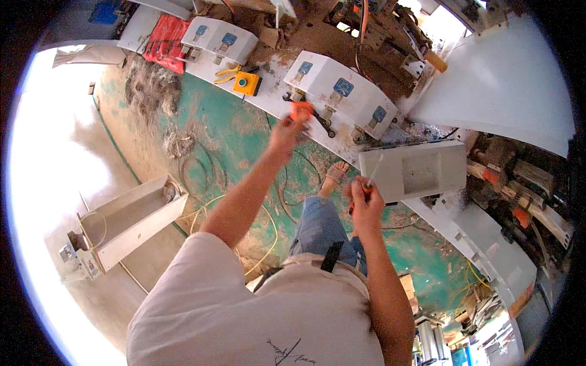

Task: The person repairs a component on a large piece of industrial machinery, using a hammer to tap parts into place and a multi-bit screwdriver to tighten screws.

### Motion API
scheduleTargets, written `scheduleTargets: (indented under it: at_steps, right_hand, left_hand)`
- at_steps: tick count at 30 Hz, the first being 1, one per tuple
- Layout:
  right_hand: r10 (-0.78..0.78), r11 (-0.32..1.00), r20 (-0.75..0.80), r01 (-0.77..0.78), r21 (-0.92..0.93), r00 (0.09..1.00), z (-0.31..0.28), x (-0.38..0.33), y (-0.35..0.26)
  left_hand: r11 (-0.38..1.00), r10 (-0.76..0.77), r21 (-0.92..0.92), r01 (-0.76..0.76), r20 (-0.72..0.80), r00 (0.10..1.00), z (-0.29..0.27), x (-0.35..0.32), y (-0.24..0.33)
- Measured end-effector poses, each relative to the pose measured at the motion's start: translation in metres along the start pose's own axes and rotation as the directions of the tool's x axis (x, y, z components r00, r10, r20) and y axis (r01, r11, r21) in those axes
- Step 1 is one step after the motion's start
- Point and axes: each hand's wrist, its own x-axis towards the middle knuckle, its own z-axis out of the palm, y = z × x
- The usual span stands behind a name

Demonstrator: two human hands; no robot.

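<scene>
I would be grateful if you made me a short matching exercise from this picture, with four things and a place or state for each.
Things:
1. Left hand
2. Right hand
3. Yellow button box
4. Open trough-like box

Places and states:
A. Beside yellow-handled pliers
B. At the picture's left, well away from both hands
C. Holding a thin-shafted tool near the white panel with a rectangular recess
D. Holding an orange object by a dark wrench

Pairs: 1-D, 2-C, 3-A, 4-B
</scene>
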Motion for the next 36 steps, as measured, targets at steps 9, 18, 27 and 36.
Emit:
scheduleTargets:
  at_steps: [9, 18, 27, 36]
  right_hand:
    - [0.475, 0.838, -0.134, -0.4, 0.371, 0.87, -0.06, -0.044, 0.023]
    - [0.414, 0.533, -0.087, -0.164, 0.83, 0.906, -0.07, -0.014, 0.053]
    - [0.316, 0.372, -0.18, 0.053, 0.927, 0.931, -0.053, -0.023, -0.026]
    - [0.332, 0.535, -0.221, 0.01, 0.845, 0.917, -0.083, 0.007, 0.019]
  left_hand:
    - [0.953, 0.158, -0.213, -0.214, -0.254, 0.954, -0.115, 0.21, 0.029]
    - [0.644, 0.676, 0.694, -0.323, -0.318, 0.665, -0.083, 0.135, 0.023]
    - [-0.055, 0.469, 0.501, -0.864, 0.777, 0.421, 0.137, -0.12, -0.007]
    - [0.123, 0.297, 0.581, -0.805, 0.752, 0.588, 0.153, -0.091, 0.032]
